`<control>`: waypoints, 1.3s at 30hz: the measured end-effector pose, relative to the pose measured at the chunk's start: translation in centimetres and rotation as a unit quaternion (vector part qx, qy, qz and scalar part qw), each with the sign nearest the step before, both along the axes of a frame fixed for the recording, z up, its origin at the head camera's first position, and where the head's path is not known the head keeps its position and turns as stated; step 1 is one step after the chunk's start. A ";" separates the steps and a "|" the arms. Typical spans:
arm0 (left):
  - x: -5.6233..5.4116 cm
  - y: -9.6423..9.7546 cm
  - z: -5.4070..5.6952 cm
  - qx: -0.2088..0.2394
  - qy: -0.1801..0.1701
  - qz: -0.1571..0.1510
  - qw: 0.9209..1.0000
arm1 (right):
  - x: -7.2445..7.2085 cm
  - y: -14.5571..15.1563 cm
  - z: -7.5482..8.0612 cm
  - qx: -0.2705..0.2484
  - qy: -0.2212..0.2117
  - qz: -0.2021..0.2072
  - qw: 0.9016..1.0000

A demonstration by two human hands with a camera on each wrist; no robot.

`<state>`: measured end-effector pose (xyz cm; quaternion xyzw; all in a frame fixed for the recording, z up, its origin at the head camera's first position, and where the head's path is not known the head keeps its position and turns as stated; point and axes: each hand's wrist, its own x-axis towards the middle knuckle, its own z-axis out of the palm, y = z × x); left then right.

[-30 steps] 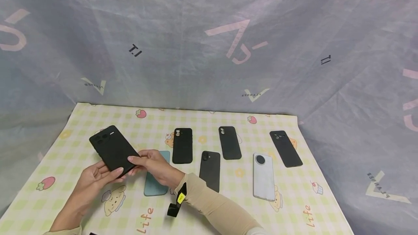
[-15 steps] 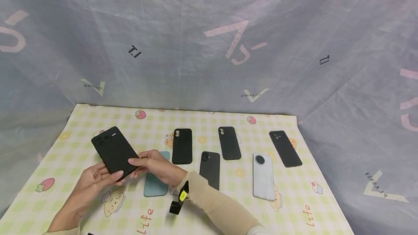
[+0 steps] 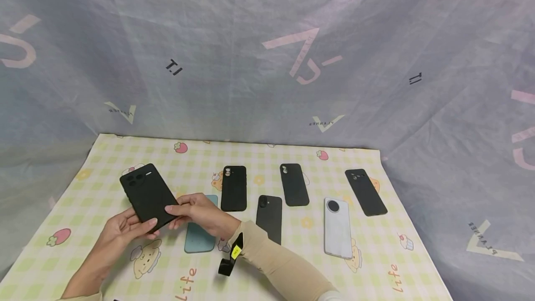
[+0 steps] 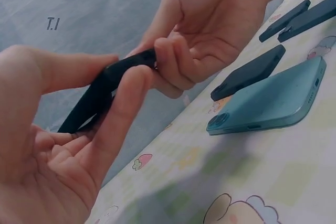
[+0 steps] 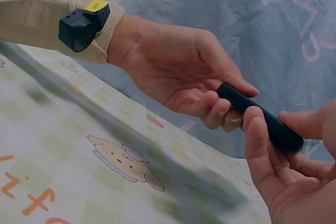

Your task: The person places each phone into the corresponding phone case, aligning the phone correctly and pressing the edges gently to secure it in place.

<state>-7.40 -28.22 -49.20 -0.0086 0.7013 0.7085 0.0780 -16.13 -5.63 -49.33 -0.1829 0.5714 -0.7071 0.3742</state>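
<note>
Both hands hold a black phone case (image 3: 146, 194) above the left part of the table, its back facing up and its camera end pointing away. Dark round camera rings and one pale slit show at that end. My left hand (image 3: 117, 231) grips the near left corner, thumb on the back and fingers beneath. With thumb on top and fingers curled under, my right hand (image 3: 204, 212) pinches the near right edge. In the right wrist view the case (image 5: 262, 116) is seen edge-on between both hands. I cannot tell whether a phone sits inside it.
A teal phone (image 3: 199, 240) lies partly behind the right hand. Further right lie a black case (image 3: 234, 189), a dark phone (image 3: 269, 215), another black case (image 3: 295, 185), a white phone (image 3: 337, 231) and a slim black case (image 3: 366, 193). A grey curtain (image 3: 234, 59) hangs behind the table.
The held black case and both hands have shifted slightly right and toward me, and the case has turned a little. Both hands keep their grip. The things on the table stay put.
</note>
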 end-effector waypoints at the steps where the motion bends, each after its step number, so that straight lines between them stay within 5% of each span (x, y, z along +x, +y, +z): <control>1: -0.1 0.1 0.0 -0.006 -0.005 0.005 1.000 | 0.1 0.0 -0.1 -0.003 0.001 -0.006 1.000; 6: -0.4 0.3 0.2 -0.075 -0.035 0.029 0.996 | 0.4 -0.3 -0.3 -0.011 -0.003 -0.033 0.999; 12: -0.5 0.0 0.3 -0.138 -0.025 0.088 0.986 | 1.0 -0.7 -0.3 -0.014 -0.004 -0.050 0.999; 15: -0.5 0.0 0.3 -0.135 -0.019 0.107 0.985 | 1.2 -0.8 -0.5 -0.016 -0.002 -0.053 0.998; 28: -0.6 -0.8 0.0 -0.060 -0.037 0.098 0.993 | 1.6 -1.3 -0.3 0.017 0.019 -0.053 0.998; 39: -1.0 -0.9 0.0 -0.077 -0.005 0.088 0.993 | 1.3 -1.1 0.0 0.038 0.027 -0.031 0.998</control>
